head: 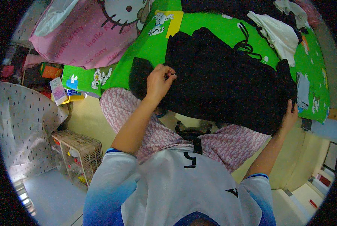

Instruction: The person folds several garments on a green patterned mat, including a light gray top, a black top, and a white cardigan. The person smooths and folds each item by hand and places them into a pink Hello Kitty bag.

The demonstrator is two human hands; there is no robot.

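Note:
A black garment (213,79) with dark drawstrings (247,46) is spread over the edge of a bed covered with a green printed sheet (213,21), and it reaches above my lap. My left hand (160,82) is at the garment's left part, its thumb and forefinger close together; whether cloth is pinched between them cannot be told. On the far right my right hand (290,117) grips the garment's edge, with the fingers partly hidden behind the cloth. A black flap (140,75) of fabric lies just left of my left hand.
White cloth (278,36), a folded grey-blue cloth (302,90) and more black fabric (213,7) lie on the bed. A pink printed pillow or bag (86,36) is at upper left. A plastic basket (81,147) with items stands on the floor at left, near a patterned curtain or cover (27,127).

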